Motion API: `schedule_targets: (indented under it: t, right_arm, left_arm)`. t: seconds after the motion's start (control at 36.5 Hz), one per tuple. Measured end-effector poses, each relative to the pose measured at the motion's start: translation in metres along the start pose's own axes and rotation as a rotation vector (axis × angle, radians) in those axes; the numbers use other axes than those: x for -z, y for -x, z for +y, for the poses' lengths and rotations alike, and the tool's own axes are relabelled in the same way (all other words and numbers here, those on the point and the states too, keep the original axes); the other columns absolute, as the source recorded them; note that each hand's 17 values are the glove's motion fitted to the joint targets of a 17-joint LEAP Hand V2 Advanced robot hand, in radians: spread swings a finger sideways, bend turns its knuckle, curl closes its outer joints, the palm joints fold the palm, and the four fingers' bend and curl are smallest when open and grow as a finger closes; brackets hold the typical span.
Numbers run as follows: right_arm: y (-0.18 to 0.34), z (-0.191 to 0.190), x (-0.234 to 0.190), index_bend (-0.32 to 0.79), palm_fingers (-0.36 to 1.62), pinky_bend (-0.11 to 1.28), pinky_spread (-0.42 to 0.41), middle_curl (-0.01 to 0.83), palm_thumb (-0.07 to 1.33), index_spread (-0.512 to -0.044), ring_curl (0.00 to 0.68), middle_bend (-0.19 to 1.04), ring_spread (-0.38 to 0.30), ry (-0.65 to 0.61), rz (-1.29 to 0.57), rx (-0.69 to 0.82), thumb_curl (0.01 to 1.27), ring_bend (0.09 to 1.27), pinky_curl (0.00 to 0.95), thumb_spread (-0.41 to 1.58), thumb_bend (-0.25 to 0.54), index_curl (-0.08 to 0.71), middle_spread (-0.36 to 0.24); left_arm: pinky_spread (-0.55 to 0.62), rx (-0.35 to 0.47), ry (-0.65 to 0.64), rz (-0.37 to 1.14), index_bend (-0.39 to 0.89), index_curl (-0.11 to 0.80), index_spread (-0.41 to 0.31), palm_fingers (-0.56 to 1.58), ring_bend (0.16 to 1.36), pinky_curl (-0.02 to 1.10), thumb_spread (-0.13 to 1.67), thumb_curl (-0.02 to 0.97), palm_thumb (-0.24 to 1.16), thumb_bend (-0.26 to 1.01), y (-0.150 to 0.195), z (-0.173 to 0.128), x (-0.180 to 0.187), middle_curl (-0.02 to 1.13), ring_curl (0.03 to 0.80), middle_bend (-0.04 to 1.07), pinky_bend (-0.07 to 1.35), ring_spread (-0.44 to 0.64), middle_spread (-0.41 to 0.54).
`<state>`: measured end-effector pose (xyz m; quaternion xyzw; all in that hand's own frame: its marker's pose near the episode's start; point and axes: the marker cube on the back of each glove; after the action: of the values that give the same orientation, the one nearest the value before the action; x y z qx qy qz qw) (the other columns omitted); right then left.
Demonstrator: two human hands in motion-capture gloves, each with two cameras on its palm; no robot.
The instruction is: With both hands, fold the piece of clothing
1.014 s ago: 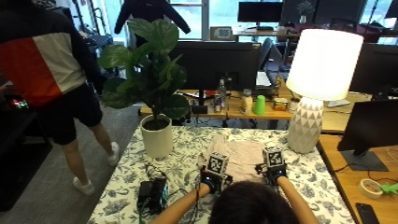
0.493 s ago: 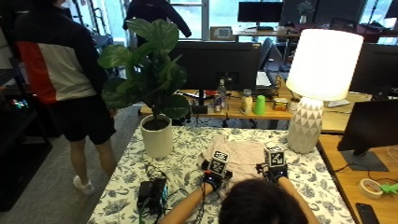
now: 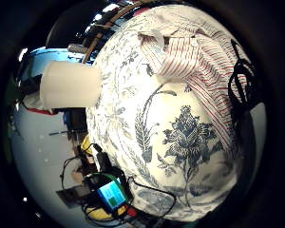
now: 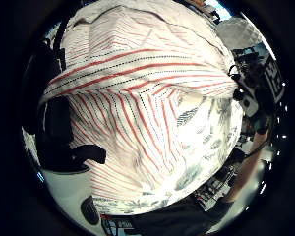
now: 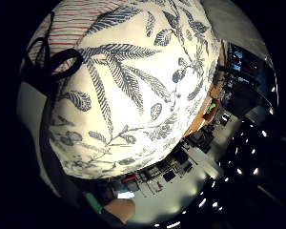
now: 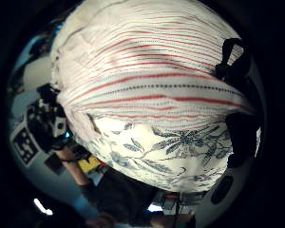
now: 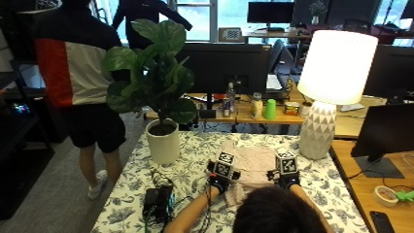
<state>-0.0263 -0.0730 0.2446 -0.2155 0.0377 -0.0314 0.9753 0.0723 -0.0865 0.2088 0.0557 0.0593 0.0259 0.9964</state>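
Note:
A pale shirt with thin red stripes point(image 7: 249, 156) lies on the floral tablecloth point(image 7: 194, 145), straight ahead of the person. My left hand point(image 7: 218, 180) is at its near left corner and my right hand point(image 7: 289, 180) at its near right corner. In the left thumb side palm view my fingers point(image 4: 59, 132) curl onto the striped cloth point(image 4: 147, 88), whose edge stands raised off the tablecloth. The right thumb side palm view shows my fingers point(image 6: 240, 133) likewise on the shirt's hem point(image 6: 152, 71), above the floral cloth. The person's head hides the near part of the shirt.
A white plant pot point(image 7: 163, 141) stands on the table left of the shirt, and a white lamp base point(image 7: 318, 131) stands to its right. A black device with cables point(image 7: 158, 199) lies at the near left. Monitors line the desk beyond the table.

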Motion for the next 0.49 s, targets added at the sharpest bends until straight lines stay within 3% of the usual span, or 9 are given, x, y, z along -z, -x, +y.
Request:
schedule_targets:
  t: [0.16, 0.27, 0.36, 0.49]
  right_arm:
    - [0.008, 0.024, 0.003, 0.17, 1.26, 0.62, -0.305, 0.559, 1.11, -0.244, 0.485, 0.35, -0.239, 0.015, 0.016, 0.108, 0.27, 0.66, 0.447, 1.25, 0.065, 0.476, -0.193]
    - [0.010, 0.047, 0.009, 0.17, 1.26, 0.62, -0.306, 0.561, 1.12, -0.241, 0.486, 0.36, -0.239, 0.011, 0.040, 0.153, 0.27, 0.66, 0.447, 1.25, 0.059, 0.477, -0.191]
    - [0.004, 0.046, 0.005, 0.17, 1.27, 0.61, -0.302, 0.563, 1.13, -0.240, 0.486, 0.36, -0.236, 0.056, 0.062, 0.216, 0.27, 0.67, 0.448, 1.25, 0.054, 0.477, -0.187]
    - [-0.003, 0.052, 0.017, 0.17, 1.27, 0.62, -0.300, 0.566, 1.13, -0.240, 0.486, 0.36, -0.235, 0.063, 0.097, 0.285, 0.27, 0.66, 0.450, 1.25, 0.045, 0.476, -0.184]
  left_arm:
    - [-0.37, -0.009, 0.057, -0.122, 0.24, 0.368, -0.245, 1.20, 0.75, 0.45, 1.17, 0.475, 0.71, 0.14, 0.017, 0.017, 0.022, 0.50, 0.429, 0.46, 0.68, -0.35, -0.274]
    - [-0.37, -0.027, 0.222, -0.174, 0.23, 0.389, -0.253, 1.20, 0.74, 0.45, 1.19, 0.482, 0.71, 0.13, 0.028, 0.028, 0.014, 0.52, 0.433, 0.45, 0.66, -0.35, -0.285]
    - [-0.38, -0.091, 0.333, -0.153, 0.22, 0.404, -0.257, 1.20, 0.73, 0.45, 1.20, 0.486, 0.71, 0.12, 0.033, 0.030, 0.007, 0.52, 0.437, 0.45, 0.64, -0.35, -0.290]
    - [-0.38, -0.163, 0.420, -0.115, 0.20, 0.425, -0.261, 1.21, 0.71, 0.45, 1.21, 0.494, 0.72, 0.10, 0.021, 0.076, 0.059, 0.54, 0.441, 0.43, 0.62, -0.36, -0.297]
